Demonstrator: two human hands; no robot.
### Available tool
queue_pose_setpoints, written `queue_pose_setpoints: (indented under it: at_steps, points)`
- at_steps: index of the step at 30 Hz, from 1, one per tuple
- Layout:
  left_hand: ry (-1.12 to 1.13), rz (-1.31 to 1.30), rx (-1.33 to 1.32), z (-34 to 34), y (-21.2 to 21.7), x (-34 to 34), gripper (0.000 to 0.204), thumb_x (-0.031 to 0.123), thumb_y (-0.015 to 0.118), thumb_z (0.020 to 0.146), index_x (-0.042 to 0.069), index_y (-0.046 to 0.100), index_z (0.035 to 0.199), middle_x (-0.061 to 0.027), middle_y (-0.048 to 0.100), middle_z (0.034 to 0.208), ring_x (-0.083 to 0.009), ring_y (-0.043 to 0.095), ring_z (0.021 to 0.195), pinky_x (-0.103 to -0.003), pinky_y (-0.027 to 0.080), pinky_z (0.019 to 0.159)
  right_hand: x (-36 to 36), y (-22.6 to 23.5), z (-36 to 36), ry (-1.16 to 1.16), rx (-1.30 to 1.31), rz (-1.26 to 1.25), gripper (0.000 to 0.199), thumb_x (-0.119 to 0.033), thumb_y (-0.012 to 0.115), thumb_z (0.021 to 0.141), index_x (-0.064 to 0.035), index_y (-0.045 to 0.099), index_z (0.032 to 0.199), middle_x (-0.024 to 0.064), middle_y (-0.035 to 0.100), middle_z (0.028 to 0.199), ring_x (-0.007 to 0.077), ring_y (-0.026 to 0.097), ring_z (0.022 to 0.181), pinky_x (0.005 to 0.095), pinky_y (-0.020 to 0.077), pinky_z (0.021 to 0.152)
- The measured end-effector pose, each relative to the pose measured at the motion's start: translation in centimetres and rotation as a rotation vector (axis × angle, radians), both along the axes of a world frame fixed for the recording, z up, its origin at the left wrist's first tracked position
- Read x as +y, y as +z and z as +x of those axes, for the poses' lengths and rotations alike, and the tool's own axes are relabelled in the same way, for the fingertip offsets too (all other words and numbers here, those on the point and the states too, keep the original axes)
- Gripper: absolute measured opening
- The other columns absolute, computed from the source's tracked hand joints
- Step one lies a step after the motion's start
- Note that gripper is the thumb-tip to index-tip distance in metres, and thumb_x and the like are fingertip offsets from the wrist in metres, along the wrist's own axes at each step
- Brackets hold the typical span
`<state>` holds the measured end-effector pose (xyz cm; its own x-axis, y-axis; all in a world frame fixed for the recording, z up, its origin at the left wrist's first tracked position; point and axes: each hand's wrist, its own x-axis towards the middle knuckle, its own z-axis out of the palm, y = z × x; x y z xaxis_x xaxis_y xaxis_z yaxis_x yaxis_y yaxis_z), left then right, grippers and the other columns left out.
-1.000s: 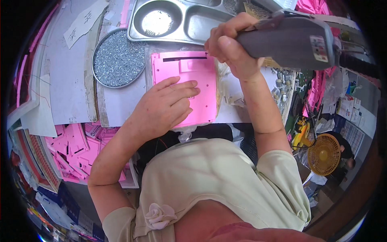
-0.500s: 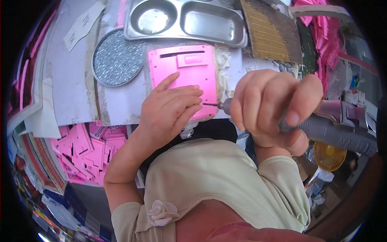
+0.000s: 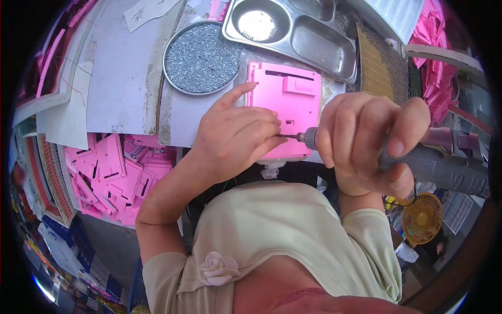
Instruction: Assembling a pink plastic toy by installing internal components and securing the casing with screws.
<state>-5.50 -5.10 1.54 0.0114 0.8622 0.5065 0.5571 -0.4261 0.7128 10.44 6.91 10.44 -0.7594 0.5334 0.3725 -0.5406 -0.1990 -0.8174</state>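
A square pink plastic panel with a dark slot and a raised block lies on the worktable. My left hand rests over its left part. The little finger stretches toward the panel's left edge, while thumb and forefinger close together at the bit's tip; anything pinched there is hidden. In my right hand is a grey electric screwdriver, its fist wrapped around the body. The thin bit points left, low over the panel, and meets my left fingertips.
A round dish of small silver screws stands at the panel's upper left. Behind the panel lies a steel compartment tray, with brown corrugated card to its right. Pink parts pile up at left, more at far right. A yellow fan stands lower right.
The panel, dish and tray appear farther right in the picture as the view has shifted. Both hands keep nearly the same pose, the bit still at my left fingertips.
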Motion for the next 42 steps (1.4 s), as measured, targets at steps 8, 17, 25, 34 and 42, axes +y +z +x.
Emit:
queue_pose_setpoints:
  at_steps: [8, 17, 25, 34, 42]
  points:
    - [0.057, 0.095, 0.14, -1.5, 0.0, -0.1, 0.021, 0.014, 0.083, 0.076, 0.008, 0.066, 0.086, -0.0049, 0.07, 0.086, -0.0202, 0.072, 0.085, -0.05, 0.049, 0.105, 0.2, -0.8, -1.8, 0.034, -0.099, 0.044, 0.023, -0.03, 0.068, 0.098, -0.0169, 0.051, 0.106, -0.0043, 0.049, 0.059, 0.0105, 0.046, 0.045, 0.028, 0.0435, 0.045]
    - [0.461, -0.033, -0.119, -5.1, -3.4, 0.5, 0.01, 0.007, 0.076, 0.089, 0.006, 0.066, 0.087, -0.0068, 0.066, 0.079, -0.0233, 0.065, 0.076, -0.041, 0.05, 0.085, 4.6, -4.9, -5.3, -0.152, -0.028, 0.176, 0.016, -0.014, 0.057, 0.097, -0.0075, 0.048, 0.109, 0.0034, 0.046, 0.063, 0.014, 0.043, 0.053, 0.035, 0.0426, 0.054]
    - [0.412, -0.096, -0.082, -5.1, -4.1, -0.7, 0.011, -0.002, 0.069, 0.091, 0.002, 0.059, 0.087, -0.009, 0.063, 0.079, -0.0207, 0.056, 0.073, -0.033, 0.045, 0.073, 5.9, -7.1, -6.9, -0.044, -0.038, 0.227, 0.01, -0.009, 0.055, 0.098, -0.0086, 0.045, 0.096, 0.0028, 0.042, 0.059, 0.014, 0.041, 0.05, 0.0344, 0.0407, 0.05]
    - [0.409, -0.075, -0.066, -3.9, -3.8, -0.1, 0.016, 0.004, 0.076, 0.084, 0.008, 0.063, 0.091, -0.0026, 0.069, 0.085, -0.0209, 0.065, 0.073, -0.036, 0.044, 0.079, 4.9, -7.5, -7.6, -0.136, -0.17, 0.349, 0.014, -0.003, 0.054, 0.098, -0.009, 0.042, 0.092, 0.0055, 0.047, 0.06, 0.0133, 0.041, 0.048, 0.0315, 0.0398, 0.048]
    - [0.394, -0.004, 0.004, -3.1, -3.9, -0.2, 0.018, 0.004, 0.078, 0.082, 0.008, 0.065, 0.094, -0.0033, 0.073, 0.091, -0.0206, 0.069, 0.08, -0.038, 0.046, 0.082, 3.6, -5.7, -5.9, -0.134, -0.195, 0.331, 0.022, -0.008, 0.063, 0.097, -0.0091, 0.042, 0.09, 0.0079, 0.047, 0.058, 0.0132, 0.041, 0.049, 0.0319, 0.0388, 0.048]
